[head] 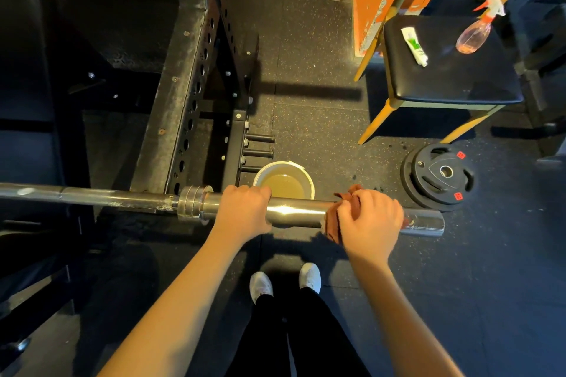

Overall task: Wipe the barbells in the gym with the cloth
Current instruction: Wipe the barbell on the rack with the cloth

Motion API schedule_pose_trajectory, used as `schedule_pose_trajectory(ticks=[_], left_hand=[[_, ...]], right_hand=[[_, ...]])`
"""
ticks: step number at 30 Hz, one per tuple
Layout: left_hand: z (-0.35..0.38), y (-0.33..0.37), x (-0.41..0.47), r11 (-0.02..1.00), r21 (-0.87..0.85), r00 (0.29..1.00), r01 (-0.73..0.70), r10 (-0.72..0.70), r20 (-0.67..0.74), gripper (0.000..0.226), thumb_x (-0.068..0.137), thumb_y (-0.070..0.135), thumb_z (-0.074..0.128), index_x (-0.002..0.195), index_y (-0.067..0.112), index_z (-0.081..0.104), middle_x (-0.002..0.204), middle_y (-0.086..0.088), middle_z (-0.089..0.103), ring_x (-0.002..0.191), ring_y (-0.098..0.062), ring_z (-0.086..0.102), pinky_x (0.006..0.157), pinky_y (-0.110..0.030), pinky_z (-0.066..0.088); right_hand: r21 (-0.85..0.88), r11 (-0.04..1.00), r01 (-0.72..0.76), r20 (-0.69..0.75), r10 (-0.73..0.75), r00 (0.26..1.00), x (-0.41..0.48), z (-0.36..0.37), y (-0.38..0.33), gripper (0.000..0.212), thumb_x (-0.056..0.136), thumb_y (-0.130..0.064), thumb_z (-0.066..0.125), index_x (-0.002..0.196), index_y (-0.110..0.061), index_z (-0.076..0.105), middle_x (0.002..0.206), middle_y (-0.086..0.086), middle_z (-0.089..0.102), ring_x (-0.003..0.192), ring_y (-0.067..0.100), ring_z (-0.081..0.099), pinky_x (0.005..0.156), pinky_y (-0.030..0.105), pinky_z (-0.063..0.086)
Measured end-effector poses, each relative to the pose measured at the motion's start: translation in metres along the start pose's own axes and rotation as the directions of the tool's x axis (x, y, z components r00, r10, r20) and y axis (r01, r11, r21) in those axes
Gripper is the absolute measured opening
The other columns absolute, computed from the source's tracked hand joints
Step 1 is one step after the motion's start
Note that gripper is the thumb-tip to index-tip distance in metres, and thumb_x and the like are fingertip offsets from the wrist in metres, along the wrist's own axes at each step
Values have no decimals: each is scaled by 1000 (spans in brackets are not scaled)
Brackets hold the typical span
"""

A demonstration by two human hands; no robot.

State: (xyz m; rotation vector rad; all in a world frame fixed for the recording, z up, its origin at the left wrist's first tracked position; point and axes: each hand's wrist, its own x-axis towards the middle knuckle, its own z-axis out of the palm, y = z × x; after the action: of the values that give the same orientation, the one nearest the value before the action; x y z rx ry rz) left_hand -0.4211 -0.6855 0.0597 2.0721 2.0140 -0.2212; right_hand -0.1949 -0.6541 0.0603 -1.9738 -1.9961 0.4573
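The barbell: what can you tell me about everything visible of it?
The barbell is silver metal, lying level across the view: a thin, duller shaft at left, a ringed collar, then a thicker shiny sleeve with no plates. The left hand grips the sleeve beside the collar; the right hand holds a brown cloth wrapped round the sleeve near its end.

Barbell (pixel 294 213) runs left to right in front of me, passing before rack (pixel 180 95) at left. My left hand (pixel 242 211) grips barbell just right of collar. My right hand (pixel 372 220) farther right, pressing cloth (pixel 332 223) around bar. Bucket (pixel 277 168) on floor (pixel 321 76) behind bar, between my 2 hands, beside rack base. Plates (pixel 438 176) stacked on floor behind bar's right end. Chair (pixel 453 76) behind those; tube (pixel 414 46) and spray bottle (pixel 473 35) on seat, tube left of bottle.
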Motion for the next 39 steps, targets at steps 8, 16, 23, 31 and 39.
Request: schedule_pose_trajectory(ticks=[8,16,23,31,39], left_hand=[[19,4,-9,1000,-22,964,19,-24,-266,48,52,40,90,83,16,62,72,-1,63,66,-21,60,68,-36,44],[-27,2,24,986,-147,873,81,1,487,79,73,47,77,138,23,41,126,-1,58,115,-25,55,99,-45,42],[-13,2,12,998,-55,965,-10,24,259,51,80,44,70,123,22,51,107,1,65,98,-19,61,91,-37,45],[20,14,-8,999,-11,974,45,-46,-222,46,58,40,88,87,16,61,75,-2,63,68,-24,59,68,-39,45],[-20,-10,11,977,-209,939,33,41,341,78,77,48,75,141,22,39,132,0,54,120,-22,52,104,-45,39]], right_hand=[[157,919,362,254,-392,884,3,-14,6,41,88,-46,44,113,-23,66,117,-8,64,110,15,54,100,35,35],[59,972,225,200,-233,952,-17,10,-38,47,91,-49,33,111,-22,66,118,-7,60,113,16,49,105,35,29],[13,978,209,66,-209,976,4,-13,10,39,87,-43,40,96,-17,69,102,-1,65,100,23,56,95,41,36],[-22,940,340,204,-329,922,-21,10,-39,48,88,-56,42,113,-22,65,123,-4,61,115,22,53,99,43,37],[17,997,73,84,-74,994,-3,-2,-10,36,88,-39,41,106,-21,67,108,-6,64,108,18,53,101,41,34]])
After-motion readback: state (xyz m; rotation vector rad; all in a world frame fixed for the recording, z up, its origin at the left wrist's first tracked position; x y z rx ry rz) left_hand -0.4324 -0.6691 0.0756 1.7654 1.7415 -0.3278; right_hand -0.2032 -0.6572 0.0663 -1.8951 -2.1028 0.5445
